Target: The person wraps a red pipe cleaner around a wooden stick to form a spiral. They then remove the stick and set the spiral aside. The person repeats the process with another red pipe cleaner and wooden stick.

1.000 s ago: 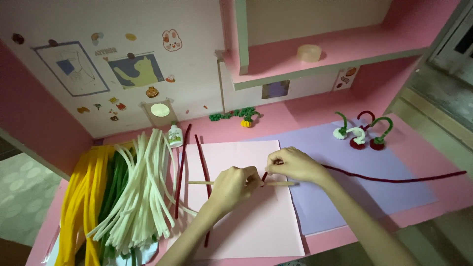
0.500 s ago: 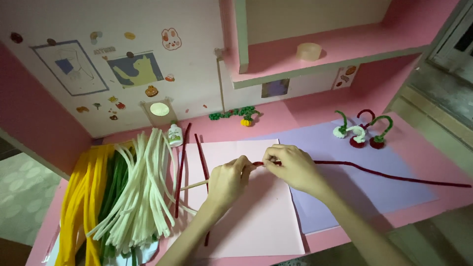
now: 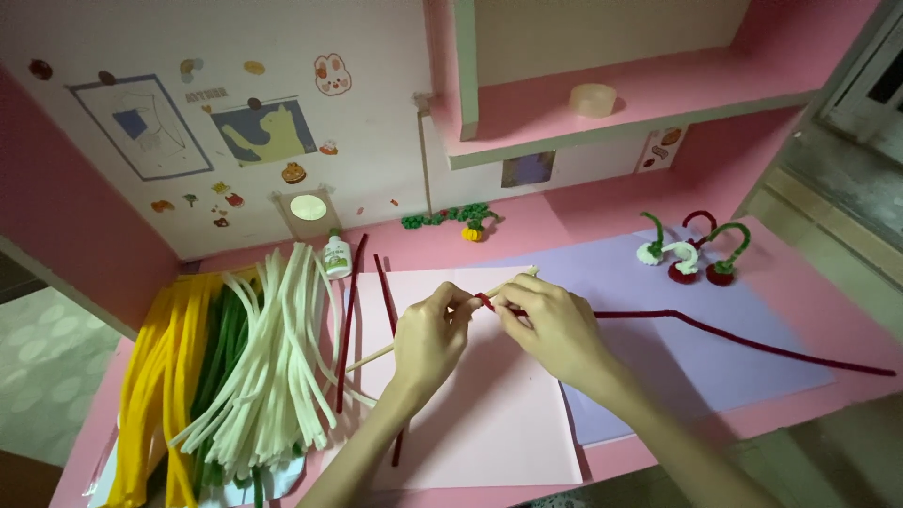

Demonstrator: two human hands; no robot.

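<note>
Compared with a moment ago, the wooden stick point(image 3: 428, 329) has tilted from lying nearly level to slanting up toward the right, and both hands have drawn closer together over the pink paper sheet point(image 3: 470, 414). The left hand point(image 3: 428, 339) is closed around the stick near its middle, fingers curled, thumb and forefinger pinching it where the dark red pipe cleaner point(image 3: 752, 343) meets it. The right hand point(image 3: 555, 325) is pinched shut on the near end of that pipe cleaner, pressing a small red turn of it against the stick; the two hands' fingertips touch or nearly touch there. The rest of the pipe cleaner trails away to the right across the lilac paper sheet point(image 3: 658, 376) and onto the pink surface point(image 3: 828, 310). To the left lies a heap of white pipe cleaners point(image 3: 277, 367), with green and yellow pipe cleaners point(image 3: 155, 386) beside it. Finished pipe-cleaner cherries point(image 3: 691, 254) stand at the back of the lilac sheet.
</note>
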